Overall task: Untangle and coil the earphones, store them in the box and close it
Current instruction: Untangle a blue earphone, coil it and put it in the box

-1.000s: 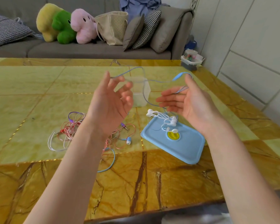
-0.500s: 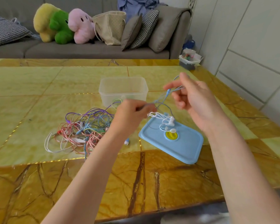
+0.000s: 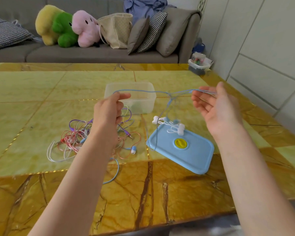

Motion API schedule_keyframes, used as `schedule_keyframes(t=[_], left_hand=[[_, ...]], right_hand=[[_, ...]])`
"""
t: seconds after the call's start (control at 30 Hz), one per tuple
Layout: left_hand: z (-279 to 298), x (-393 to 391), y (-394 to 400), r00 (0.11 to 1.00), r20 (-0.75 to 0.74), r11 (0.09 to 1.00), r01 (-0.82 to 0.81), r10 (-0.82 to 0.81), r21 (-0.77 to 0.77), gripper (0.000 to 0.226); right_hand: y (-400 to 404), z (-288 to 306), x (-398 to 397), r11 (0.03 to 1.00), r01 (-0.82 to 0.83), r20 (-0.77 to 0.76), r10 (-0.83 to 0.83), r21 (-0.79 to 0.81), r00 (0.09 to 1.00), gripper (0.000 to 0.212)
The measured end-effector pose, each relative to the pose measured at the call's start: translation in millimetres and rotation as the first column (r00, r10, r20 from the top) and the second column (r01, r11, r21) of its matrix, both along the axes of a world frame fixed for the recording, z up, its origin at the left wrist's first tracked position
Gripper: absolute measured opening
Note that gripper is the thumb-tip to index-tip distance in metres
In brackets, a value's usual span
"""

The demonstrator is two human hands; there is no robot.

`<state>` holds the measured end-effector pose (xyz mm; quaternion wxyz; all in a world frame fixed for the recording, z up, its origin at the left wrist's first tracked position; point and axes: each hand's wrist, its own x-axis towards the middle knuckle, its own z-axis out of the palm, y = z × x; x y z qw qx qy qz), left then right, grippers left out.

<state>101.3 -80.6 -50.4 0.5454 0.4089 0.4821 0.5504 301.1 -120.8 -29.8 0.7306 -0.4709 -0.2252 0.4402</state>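
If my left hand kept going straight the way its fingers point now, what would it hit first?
Probably the clear plastic box. The left hand, pinching the blue earphone cord, points forward and slightly right, towards the box's open top. The hand sits higher, so it might pass over the rim; depth is unclear.

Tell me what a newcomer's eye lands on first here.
First, the blue earphone cord stretched in the air between the left hand and the right hand, above the clear box. Next, the colourful tangle of earphones on the table, left of the blue lid, where white earphones lie.
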Motion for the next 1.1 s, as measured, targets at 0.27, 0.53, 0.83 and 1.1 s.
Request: schedule_keyframes(t=[0.27, 0.53, 0.83, 1.1], left_hand=[[-16.4, 17.1, -8.0, 0.592, -0.792, 0.912, 0.391, -0.147, 0.123, 0.046], [-3.9, 26.3, -19.6, 0.845, -0.161, 0.817, 0.535, -0.510, 0.217, 0.010], [0.9, 24.9, -22.3, 0.865, 0.034, 0.856, 0.489, -0.501, 0.168, 0.015], [2.7, 21.8, -22.6, 0.928, 0.065, 0.928, 0.359, -0.366, 0.096, 0.018]], right_hand=[[-2.5, 0.4, -22.6, 0.949, -0.315, 0.056, 0.316, -0.025, 0.947, 0.044], [-3.4, 8.7, -25.7, 0.932, -0.359, -0.092, 0.363, 0.052, 0.927, 0.042], [-5.9, 1.2, -28.9, 0.867, -0.496, 0.373, 0.475, -0.044, 0.797, 0.012], [-4.4, 0.2, -28.9, 0.907, -0.402, 0.423, 0.415, -0.125, 0.806, 0.012]])
